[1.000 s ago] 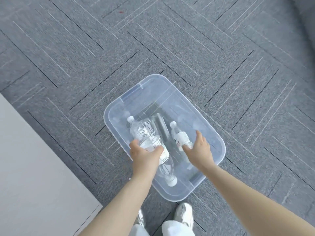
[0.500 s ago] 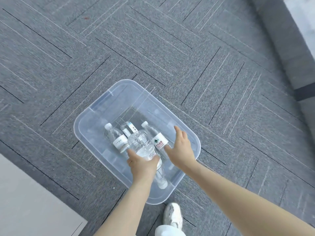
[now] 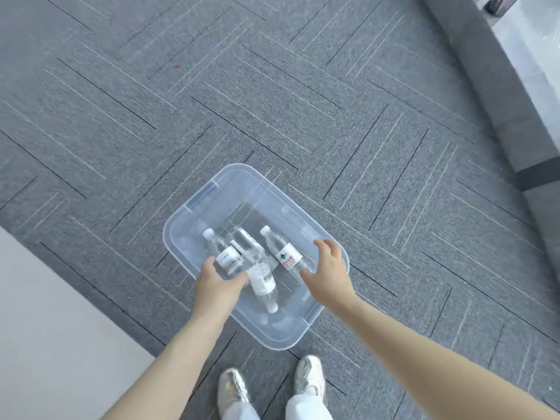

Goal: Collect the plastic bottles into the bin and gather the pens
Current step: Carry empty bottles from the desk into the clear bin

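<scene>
A clear plastic bin (image 3: 194, 207) stands on the grey carpet with several clear water bottles lying in it. One bottle with a white label (image 3: 226, 255) lies at the left, and a bigger bottle (image 3: 262, 278) lies in the middle. At the right lies a bottle with a green and red label (image 3: 285, 254). My left hand (image 3: 218, 284) hovers over the near left of the bin, finger and thumb spread above the white-label bottle's base, holding nothing. My right hand (image 3: 328, 272) hangs over the bin's right rim with loose fingers, thumb near the green-label bottle. No pens are in view.
A pale flat surface (image 3: 45, 328) fills the lower left corner. A grey raised ledge (image 3: 491, 95) runs along the right side. My two shoes (image 3: 233, 389) (image 3: 309, 377) stand just behind the bin on the carpet.
My left hand let go of the bigger bottle, which now lies in the bin's middle. The view swung so the bin sits nearer my feet, which have come into view.
</scene>
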Available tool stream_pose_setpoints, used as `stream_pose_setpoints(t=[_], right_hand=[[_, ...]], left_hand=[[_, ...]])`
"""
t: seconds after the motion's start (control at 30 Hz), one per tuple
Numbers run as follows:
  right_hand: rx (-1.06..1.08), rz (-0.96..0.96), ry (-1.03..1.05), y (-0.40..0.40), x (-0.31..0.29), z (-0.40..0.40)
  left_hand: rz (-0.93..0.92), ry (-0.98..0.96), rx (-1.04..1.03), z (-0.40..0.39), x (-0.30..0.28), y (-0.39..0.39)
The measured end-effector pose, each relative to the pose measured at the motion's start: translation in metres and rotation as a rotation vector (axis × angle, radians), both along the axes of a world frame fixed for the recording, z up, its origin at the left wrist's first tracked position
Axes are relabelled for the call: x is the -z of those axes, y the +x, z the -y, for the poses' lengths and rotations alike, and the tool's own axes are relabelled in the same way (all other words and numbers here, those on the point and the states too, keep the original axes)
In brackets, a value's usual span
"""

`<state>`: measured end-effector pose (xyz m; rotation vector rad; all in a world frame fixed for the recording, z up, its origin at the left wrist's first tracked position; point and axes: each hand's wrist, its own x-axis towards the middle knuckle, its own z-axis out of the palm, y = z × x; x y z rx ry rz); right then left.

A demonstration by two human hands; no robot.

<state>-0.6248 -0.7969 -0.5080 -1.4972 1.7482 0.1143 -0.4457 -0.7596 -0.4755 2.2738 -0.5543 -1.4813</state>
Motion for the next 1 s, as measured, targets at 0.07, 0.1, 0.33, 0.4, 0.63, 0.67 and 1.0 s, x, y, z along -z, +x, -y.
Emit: stream_pose_setpoints(t=[0.07,0.1,0.33,0.4,0.63,0.67,1.0], right_hand=[[-0.021,0.017,-0.021,0.011,-0.029,0.01],[-0.034,0.031,-0.033,0.017,-0.045,0.016],[-0.15,0.223,-0.116,0.06,-0.2,0.052],[-0.215,0.257,-0.122,0.075,-0.252,0.057],[-0.531,0.345,-0.169,0.141,-0.429,0.047],[-0.58,0.344,-0.184,0.152,-0.452,0.043],[-1.002,0.412,-0.39,0.279,-0.635,-0.053]], left_hand=[[0.014,-0.013,-0.019,0.005,-0.029,0.013],[0.016,-0.027,-0.032,0.007,-0.046,0.017],[0.012,-0.204,-0.056,0.008,-0.199,0.034],[0.045,-0.261,-0.042,0.001,-0.246,0.04],[0.192,-0.431,-0.054,-0.046,-0.414,0.071],[0.214,-0.456,-0.073,-0.055,-0.436,0.076],[0.521,-0.62,-0.34,-0.211,-0.591,0.145]])
